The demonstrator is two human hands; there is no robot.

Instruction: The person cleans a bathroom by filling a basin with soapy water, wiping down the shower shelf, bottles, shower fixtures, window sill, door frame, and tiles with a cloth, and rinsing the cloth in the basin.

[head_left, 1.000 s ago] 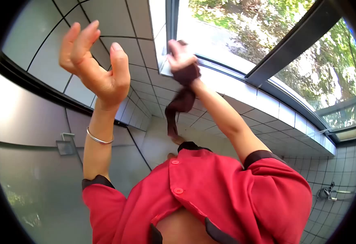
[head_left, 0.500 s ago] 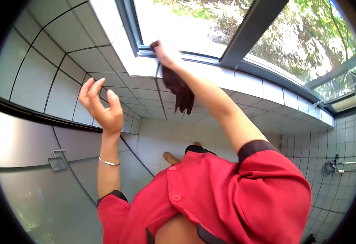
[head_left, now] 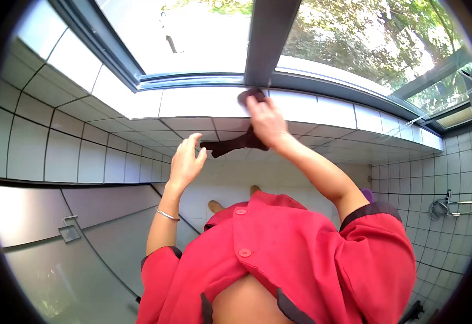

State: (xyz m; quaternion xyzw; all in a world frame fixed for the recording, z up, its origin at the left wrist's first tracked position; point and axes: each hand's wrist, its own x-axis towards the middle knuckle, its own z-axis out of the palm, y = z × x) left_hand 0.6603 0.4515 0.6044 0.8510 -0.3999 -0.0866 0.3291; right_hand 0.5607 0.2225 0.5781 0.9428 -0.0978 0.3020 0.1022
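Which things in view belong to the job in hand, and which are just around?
In the job:
Dark brown cloth, held in the right hand
White-tiled windowsill, apparently touched by the cloth

Just around:
Beaded chain
Wall-mounted metal fixture
Purple object, mostly hidden

Trees point(head_left: 371, 46) stand outside, a chain point(head_left: 420, 119) slants at right, a metal fitting point(head_left: 449, 204) is on the tiled wall point(head_left: 408, 186), and grey panels point(head_left: 120, 243) at left bear a handle point(head_left: 69, 233).
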